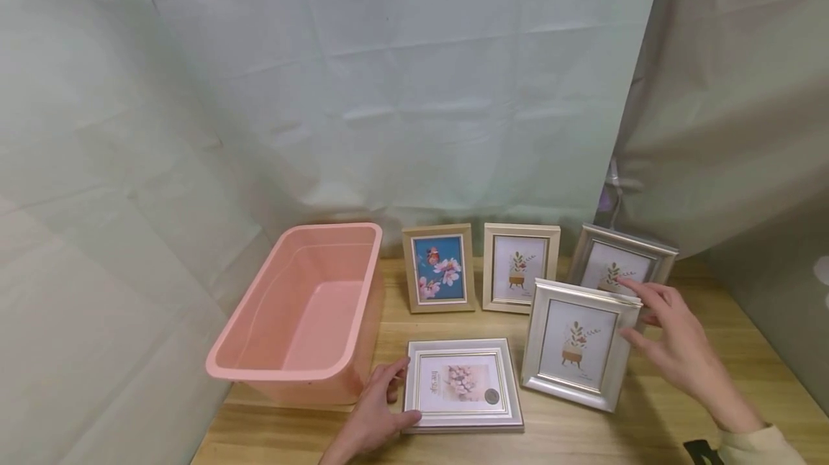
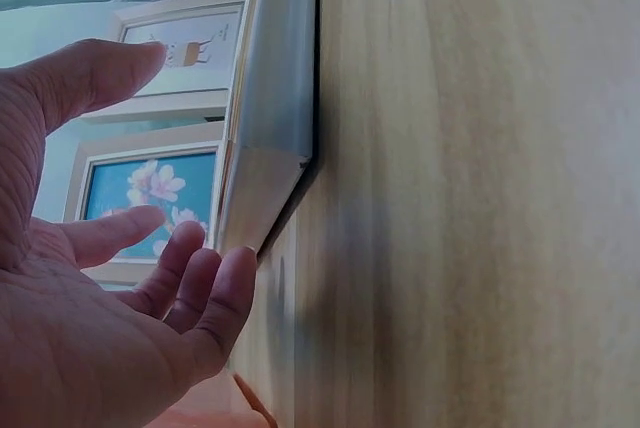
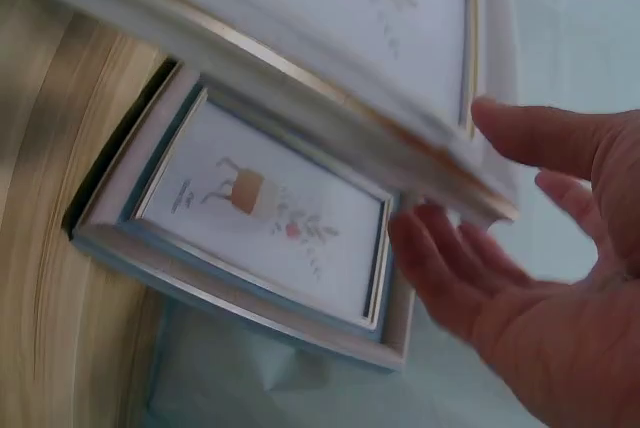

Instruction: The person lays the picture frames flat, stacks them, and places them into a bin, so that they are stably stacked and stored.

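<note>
In the head view, a silver picture frame (image 1: 579, 346) with a potted-plant print stands tilted back at front right. My right hand (image 1: 673, 342) is at its upper right corner, thumb at the side edge and fingers reaching past the top. In the right wrist view, the thumb (image 3: 530, 138) meets the frame's border while the fingers stay spread behind it. A white picture frame (image 1: 460, 386) with a pink flower print lies flat at front centre. Beside its left end is my left hand (image 1: 378, 407), with thumb and fingers apart, spread around that end.
A pink plastic tub (image 1: 223, 350) stands at the left. Behind the flat frame stand a beige frame with blossoms (image 1: 408, 263) and a cream frame with a plant print (image 1: 488, 271). A grey-silver frame (image 1: 667, 263) stands behind the front silver one. Cloth (image 1: 414, 91) hangs behind the wooden table.
</note>
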Available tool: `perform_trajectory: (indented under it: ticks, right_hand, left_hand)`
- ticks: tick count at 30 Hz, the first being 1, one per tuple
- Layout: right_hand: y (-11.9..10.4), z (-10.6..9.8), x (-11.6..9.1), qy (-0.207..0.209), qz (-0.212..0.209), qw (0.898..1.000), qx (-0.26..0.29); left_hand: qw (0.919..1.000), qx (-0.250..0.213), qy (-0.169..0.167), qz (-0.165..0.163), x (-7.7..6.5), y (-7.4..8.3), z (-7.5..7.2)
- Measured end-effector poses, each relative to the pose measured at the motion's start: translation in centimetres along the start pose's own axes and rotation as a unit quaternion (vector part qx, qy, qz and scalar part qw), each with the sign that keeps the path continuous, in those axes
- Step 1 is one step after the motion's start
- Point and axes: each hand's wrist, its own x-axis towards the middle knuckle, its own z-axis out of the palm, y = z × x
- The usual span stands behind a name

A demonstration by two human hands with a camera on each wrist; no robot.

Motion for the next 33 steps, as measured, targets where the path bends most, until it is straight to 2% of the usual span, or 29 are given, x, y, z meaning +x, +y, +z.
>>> perform_trajectory:
  ticks: [3,7,11,16,20,24,33]
  right_hand:
    - [1.3,0.0,0.4,-0.014,-0.035,0.999,0.023]
    - [2.9,-0.2,0.7,-0.055,-0.069,0.992,0.085]
    - [3.8,-0.5,0.9,-0.100,-0.074,0.982,0.141]
    - [3.9,-0.6,1.0,-0.116,-0.067,0.980,0.149]
    - [3.6,-0.7,0.9,-0.112,-0.046,0.982,0.146]
    - [3.4,-0.9,0.7,-0.102,-0.008,0.985,0.139]
    - [2.4,-1.4,0.0,-0.074,0.073,0.991,0.083]
  left_hand:
    - [1.0000,0.000,0.000,0.002,0.0,0.1,0.0]
    - [1.0000,-0.003,0.001,0.004,0.1,0.1,-0.1]
    - [1.0000,-0.008,0.000,0.001,0.1,0.1,-0.1]
    - [0.9998,-0.019,-0.001,-0.004,0.0,0.2,-0.3]
    - [0.9998,-0.022,0.000,-0.002,0.0,0.3,-0.3]
    - [0.9997,-0.026,0.000,0.000,-0.1,0.4,-0.4]
    - [0.9993,-0.038,0.000,0.000,-0.1,0.5,-0.6]
